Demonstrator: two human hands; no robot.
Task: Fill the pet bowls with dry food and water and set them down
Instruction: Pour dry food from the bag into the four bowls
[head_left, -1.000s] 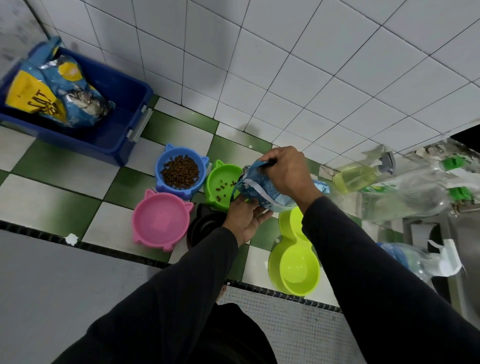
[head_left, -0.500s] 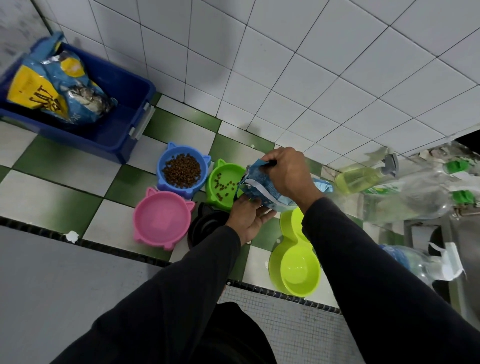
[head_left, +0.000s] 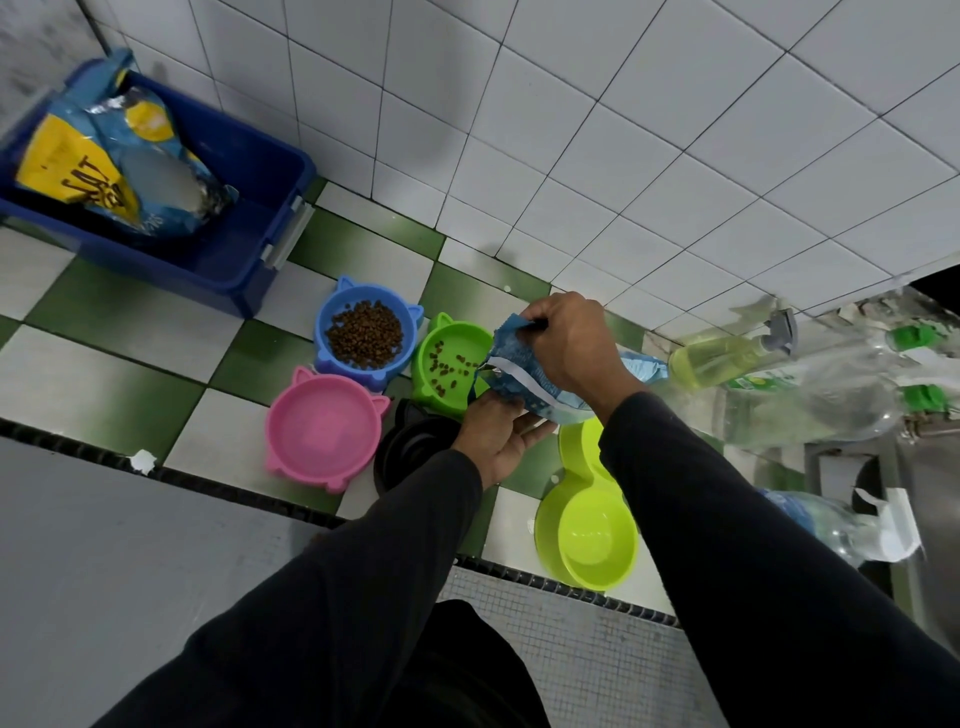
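Head view, items as I log them, placed relative to the green cat-ear bowl (head_left: 451, 364):

1. Green cat-ear bowl, on the checkered floor; a thin scatter of brown kibble (head_left: 445, 368) inside.
2. Blue kibble pouch (head_left: 524, 371), just right of the bowl, tilted with its torn mouth at the bowl's right rim.
3. Right hand (head_left: 569, 345), over the pouch; fingers curled round its upper edge.
4. Left hand (head_left: 496, 436), below and right of the bowl; palm up with fingers fairly straight, supporting the pouch from underneath.
5. Blue cat-ear bowl (head_left: 364, 338), touching the green bowl's left side; heaped with kibble.
6. Pink cat-ear bowl (head_left: 324, 428), lower left; I cannot tell whether it holds water.
7. Black bowl (head_left: 410, 452), directly below, partly hidden by the left sleeve.
8. Lime double bowl (head_left: 592, 525), lower right; both wells without food.
9. Blue bin (head_left: 244, 228), upper left, holding a large cat food bag (head_left: 111, 166).
10. Spray bottle (head_left: 727, 353) and clear plastic bottles (head_left: 831, 400), far right.
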